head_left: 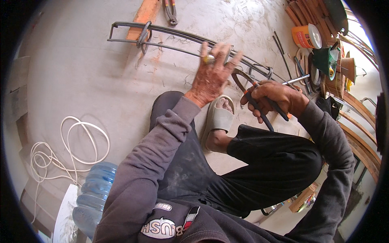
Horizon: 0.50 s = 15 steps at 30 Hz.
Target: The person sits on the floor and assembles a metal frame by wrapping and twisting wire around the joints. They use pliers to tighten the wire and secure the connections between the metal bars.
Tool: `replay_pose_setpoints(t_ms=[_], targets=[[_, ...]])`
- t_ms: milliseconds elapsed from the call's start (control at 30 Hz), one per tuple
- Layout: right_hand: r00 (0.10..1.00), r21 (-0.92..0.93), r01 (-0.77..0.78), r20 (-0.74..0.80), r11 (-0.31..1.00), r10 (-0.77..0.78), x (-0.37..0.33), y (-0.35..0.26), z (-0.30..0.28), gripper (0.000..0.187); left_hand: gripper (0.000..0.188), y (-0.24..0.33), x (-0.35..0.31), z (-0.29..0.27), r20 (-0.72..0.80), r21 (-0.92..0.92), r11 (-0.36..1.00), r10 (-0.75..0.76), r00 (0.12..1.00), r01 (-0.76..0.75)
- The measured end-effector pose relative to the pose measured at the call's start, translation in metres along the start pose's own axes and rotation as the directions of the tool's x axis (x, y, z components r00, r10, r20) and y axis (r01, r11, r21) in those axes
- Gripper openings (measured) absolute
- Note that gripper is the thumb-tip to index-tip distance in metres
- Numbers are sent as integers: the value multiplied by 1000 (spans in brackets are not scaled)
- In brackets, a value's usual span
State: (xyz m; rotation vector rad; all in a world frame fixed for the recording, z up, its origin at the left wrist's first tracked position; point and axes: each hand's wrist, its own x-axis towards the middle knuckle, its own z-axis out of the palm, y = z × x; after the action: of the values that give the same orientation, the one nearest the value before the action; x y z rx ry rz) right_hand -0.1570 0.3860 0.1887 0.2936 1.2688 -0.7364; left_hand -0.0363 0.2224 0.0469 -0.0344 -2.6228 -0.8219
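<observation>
the orange-and-white bucket (pixel 302 37) carries a printed label, turned sideways and small. on the dark shirt (pixel 229 227) there are big pale letters, upside down and partly lost in the folds. the left hand (pixel 210 73) is blurred, its fingers apart over the thin metal frame (pixel 180 32); i cannot tell if they grip it. this frame lies above the floor (pixel 97 73), crossing a wooden plank (pixel 146 14). the right hand (pixel 269 97) is closed around pincers (pixel 266 121), covering part of the handles. other pincers (pixel 173 19) are cut by the upper edge
</observation>
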Motion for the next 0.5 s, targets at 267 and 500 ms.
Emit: replay_pose_setpoints(t_ms=[267,500], targets=[[1000,-65,-4,-5,998,3,-1,0,0,37,49,39,22,36,-46,-123,981,146,988,-150],[840,-945,-138,-271,297,-471,-23,-9,44,27,17,35,24,34,-87,-263,952,137,987,-155]])
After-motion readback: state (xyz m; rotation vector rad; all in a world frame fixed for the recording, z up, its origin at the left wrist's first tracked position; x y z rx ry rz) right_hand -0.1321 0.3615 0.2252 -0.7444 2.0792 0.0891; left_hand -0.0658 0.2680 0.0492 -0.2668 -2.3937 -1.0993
